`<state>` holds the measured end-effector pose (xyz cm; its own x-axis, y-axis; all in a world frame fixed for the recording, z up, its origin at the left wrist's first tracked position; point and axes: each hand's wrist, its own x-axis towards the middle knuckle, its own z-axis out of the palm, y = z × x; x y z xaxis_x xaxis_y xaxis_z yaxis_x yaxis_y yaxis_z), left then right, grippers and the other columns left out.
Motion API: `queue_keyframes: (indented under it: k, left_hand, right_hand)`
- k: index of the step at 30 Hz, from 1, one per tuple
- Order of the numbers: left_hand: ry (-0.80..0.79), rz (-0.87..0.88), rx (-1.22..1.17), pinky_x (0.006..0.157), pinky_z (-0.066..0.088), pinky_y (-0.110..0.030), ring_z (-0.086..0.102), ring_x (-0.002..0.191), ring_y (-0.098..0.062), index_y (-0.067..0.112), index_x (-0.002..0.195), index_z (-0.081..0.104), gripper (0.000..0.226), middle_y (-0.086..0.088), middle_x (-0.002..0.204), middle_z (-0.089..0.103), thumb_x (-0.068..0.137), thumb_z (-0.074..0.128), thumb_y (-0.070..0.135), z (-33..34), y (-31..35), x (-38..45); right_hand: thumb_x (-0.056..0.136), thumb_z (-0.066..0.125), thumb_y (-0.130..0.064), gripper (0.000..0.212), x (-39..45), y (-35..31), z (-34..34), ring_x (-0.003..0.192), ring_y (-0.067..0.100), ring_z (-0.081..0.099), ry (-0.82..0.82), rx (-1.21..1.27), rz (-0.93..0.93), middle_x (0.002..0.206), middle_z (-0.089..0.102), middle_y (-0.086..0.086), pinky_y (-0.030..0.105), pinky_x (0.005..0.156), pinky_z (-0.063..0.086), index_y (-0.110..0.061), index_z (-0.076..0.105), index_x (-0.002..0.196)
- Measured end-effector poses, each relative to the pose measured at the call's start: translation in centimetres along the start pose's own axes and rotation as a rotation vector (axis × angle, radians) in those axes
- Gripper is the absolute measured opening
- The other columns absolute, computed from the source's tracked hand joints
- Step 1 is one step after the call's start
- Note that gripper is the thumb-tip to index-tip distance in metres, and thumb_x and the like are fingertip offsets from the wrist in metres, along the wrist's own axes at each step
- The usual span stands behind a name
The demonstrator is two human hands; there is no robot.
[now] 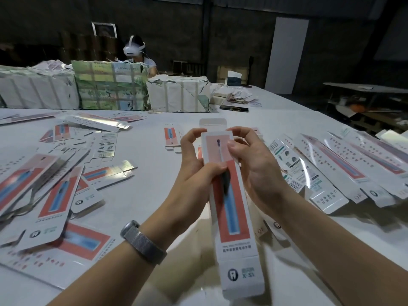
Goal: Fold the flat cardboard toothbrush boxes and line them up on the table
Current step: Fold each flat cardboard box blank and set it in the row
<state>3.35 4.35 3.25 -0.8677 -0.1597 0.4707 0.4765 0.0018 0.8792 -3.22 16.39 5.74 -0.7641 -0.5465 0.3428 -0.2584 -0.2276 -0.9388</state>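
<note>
The toothbrush box (pixel 229 206) is being held up over the white table (pixel 154 138), between the two hands and well in front of the person. It is lying long and narrow, white, with a pink upper panel, a red lower panel and a blue toothbrush printed down its middle; a tooth logo is showing at its near end and a flap is standing open at its far end. The left hand (pixel 196 160) is gripping its left edge, thumb curled across the printed face. The right hand (pixel 249 160) is pinching the upper right edge with bent fingers. A grey mesh watch band (pixel 142 241) is sitting on the left wrist.

Flat boxes (pixel 50 193) are lying scattered at the left. Folded boxes (pixel 335 166) are lying side by side at the right. Wrapped bundles (pixel 110 85) are standing along the far edge, partly hiding another person (pixel 136 51) wearing a white headset.
</note>
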Motion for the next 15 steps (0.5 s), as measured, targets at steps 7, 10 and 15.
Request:
queue_keyframes:
  k: [7,10,15]
  left_hand:
    - [-0.019,-0.012,0.005,0.071,0.058,-0.026,0.073,0.083,-0.020,0.067,0.117,0.026,0.051,0.009,0.097,0.071,0.092,0.049,0.028,0.47,0.20,-0.21]
    - [-0.016,-0.046,-0.004,0.070,0.058,-0.027,0.073,0.079,-0.022,0.077,0.116,0.019,0.060,0.003,0.093,0.073,0.092,0.049,0.030,0.63,0.22,-0.38]
    - [-0.083,-0.059,0.127,0.068,0.055,-0.020,0.069,0.074,-0.008,0.059,0.131,0.025,0.057,0.016,0.093,0.068,0.088,0.043,0.027,0.40,0.34,-0.43]
  right_hand:
    - [0.082,0.060,-0.011,0.026,0.16,-0.21,-0.12,0.100,0.033,0.063,0.089,0.138,-0.089,0.096,0.064,0.005,0.055,0.099,0.048,-0.014,0.055,0.107]
    - [0.083,0.060,-0.005,0.031,0.39,-0.08,-0.35,0.098,0.034,0.056,0.102,0.148,-0.083,0.093,0.063,-0.001,0.061,0.099,0.044,-0.022,0.054,0.109]
    - [0.085,0.062,-0.022,0.009,0.81,0.03,-0.71,0.091,0.024,0.060,0.104,0.138,0.018,0.094,0.066,0.008,0.044,0.085,0.044,-0.014,0.062,0.090]
